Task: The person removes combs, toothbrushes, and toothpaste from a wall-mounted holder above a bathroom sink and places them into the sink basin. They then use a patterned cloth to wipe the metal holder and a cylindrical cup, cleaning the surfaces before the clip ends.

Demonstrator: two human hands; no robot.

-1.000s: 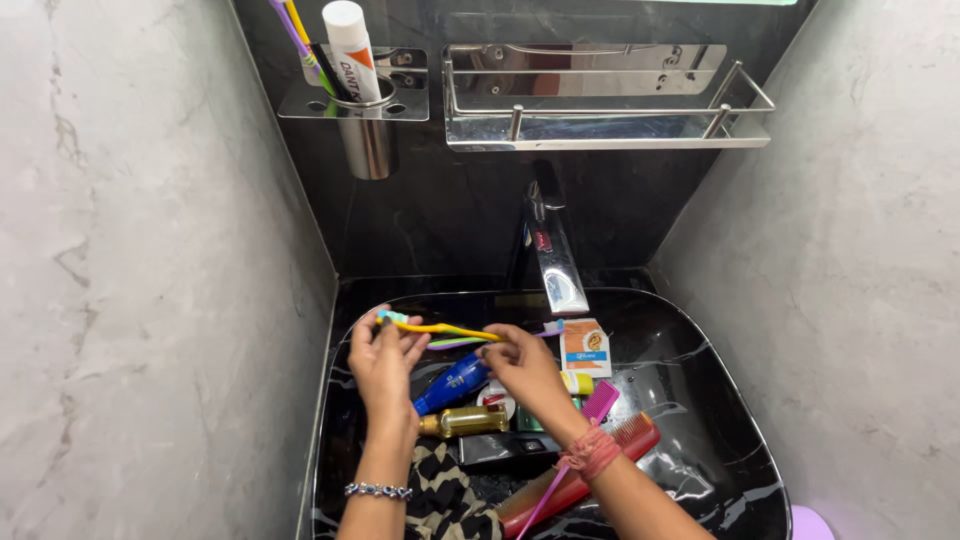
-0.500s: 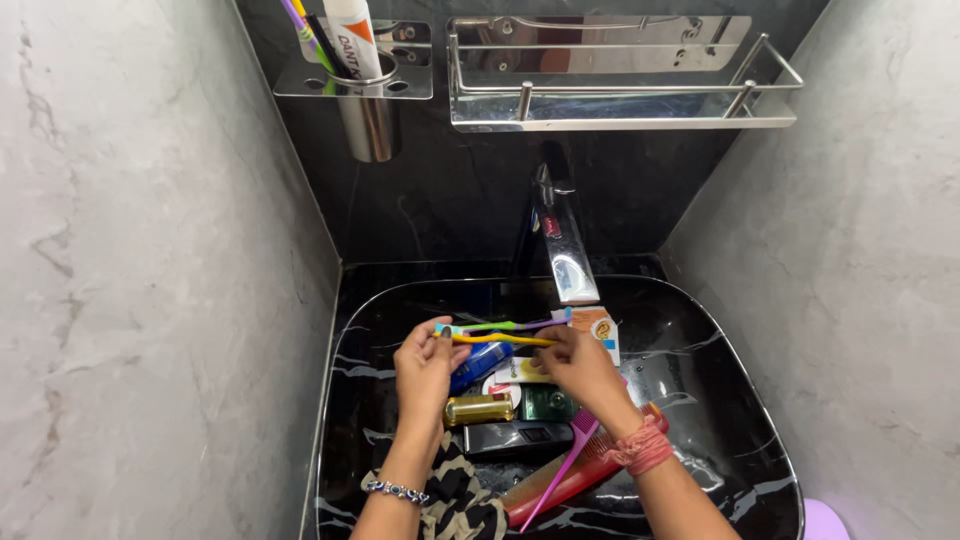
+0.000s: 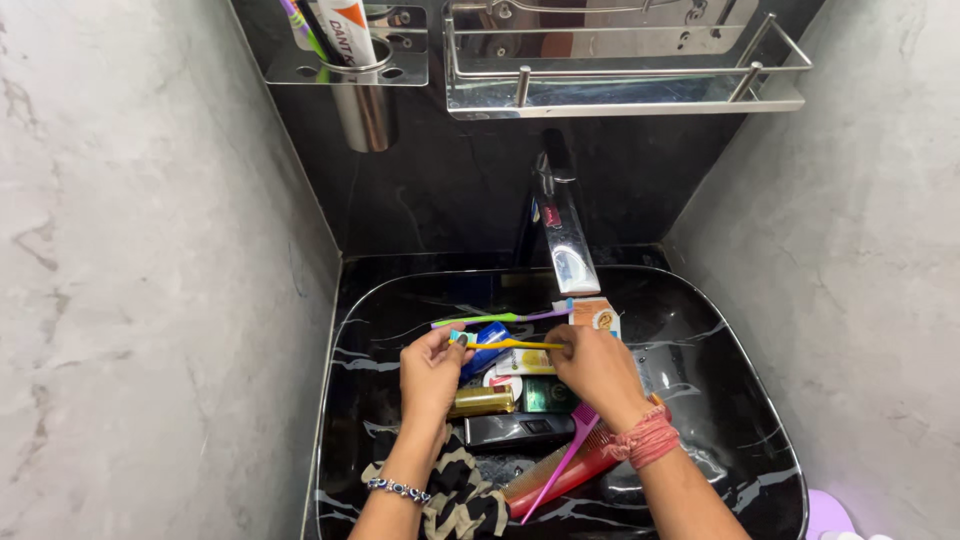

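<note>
The left hand (image 3: 430, 372) pinches the head end of a yellow toothbrush (image 3: 507, 344); the right hand (image 3: 597, 368) pinches its handle end, keeping it level at frame centre above the toiletries piled in the black sink (image 3: 700, 330). A green toothbrush (image 3: 490, 319) lies just behind.

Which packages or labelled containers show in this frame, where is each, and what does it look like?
Toothpaste tube: upright in the steel cup holder at upper left; white with an orange patch.
Small carton: in the black sink below the faucet; orange and white.
Blue bottle: in the sink between the hands, lying down.
Gold bottle: lying by the left hand.
Green packet: beside the right hand; dark green, squarish.
</note>
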